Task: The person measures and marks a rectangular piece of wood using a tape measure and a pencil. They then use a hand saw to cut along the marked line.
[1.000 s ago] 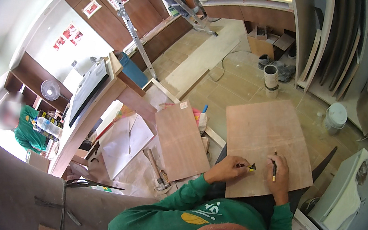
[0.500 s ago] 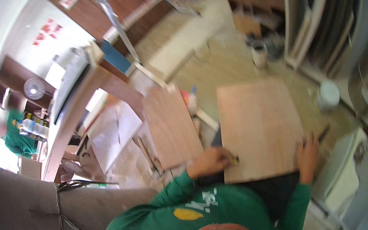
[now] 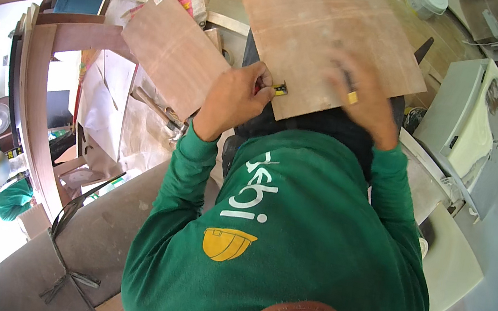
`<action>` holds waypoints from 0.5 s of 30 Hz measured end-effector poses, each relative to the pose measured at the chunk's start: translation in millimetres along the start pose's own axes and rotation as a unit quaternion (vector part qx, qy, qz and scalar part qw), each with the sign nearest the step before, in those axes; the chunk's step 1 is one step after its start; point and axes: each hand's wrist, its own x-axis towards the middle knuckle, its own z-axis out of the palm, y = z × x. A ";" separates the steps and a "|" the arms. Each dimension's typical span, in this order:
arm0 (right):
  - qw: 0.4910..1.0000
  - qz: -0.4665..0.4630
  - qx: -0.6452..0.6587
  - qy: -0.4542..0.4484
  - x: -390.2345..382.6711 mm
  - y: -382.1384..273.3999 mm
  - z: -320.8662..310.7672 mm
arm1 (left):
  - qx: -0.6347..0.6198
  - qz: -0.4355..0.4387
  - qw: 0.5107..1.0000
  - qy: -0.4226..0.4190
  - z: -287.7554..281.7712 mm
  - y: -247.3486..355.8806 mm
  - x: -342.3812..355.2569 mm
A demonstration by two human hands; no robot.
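A white pail point(image 3: 428, 1) was pictured at the far right and a blue bin point(image 3: 78, 4) at the far left, their contents not discernible. A plywood board point(image 3: 338, 33) was laid across the lap. A tape measure point(image 3: 280, 89) was clamped in the left hand point(image 3: 237, 97) at the board's near left corner. The right hand point(image 3: 370, 106), blurred and apart from the left, had been shifted inward from the board's right edge, a yellow-ended pencil point(image 3: 353, 98) gripped in it.
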 end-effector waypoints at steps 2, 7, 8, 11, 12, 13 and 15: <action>0.996 -0.063 0.036 -0.048 10.4 -21.8 26.0 | 0.007 -0.005 1.000 0.010 4.0 4.2 -1.5; 0.979 -0.064 0.117 -0.152 22.8 -27.6 45.0 | 0.018 -0.011 0.999 0.039 13.4 5.2 -11.4; 0.975 -0.067 0.130 -0.167 22.1 -27.9 42.0 | 0.002 -0.013 0.999 0.039 15.9 4.2 -14.0; 0.962 -0.091 0.140 -0.217 17.6 -21.2 32.1 | 0.018 -0.036 0.999 0.017 21.7 4.5 -27.1; 0.966 -0.093 0.124 -0.208 13.8 -15.9 28.8 | 0.017 -0.047 0.999 0.006 23.3 2.9 -30.9; 0.970 -0.092 0.108 -0.200 7.3 -9.6 24.8 | 0.015 -0.059 0.998 -0.006 26.9 0.1 -36.0; 0.972 -0.083 0.096 -0.197 -1.3 -1.9 21.1 | 0.019 -0.063 0.997 -0.028 32.1 -8.5 -41.4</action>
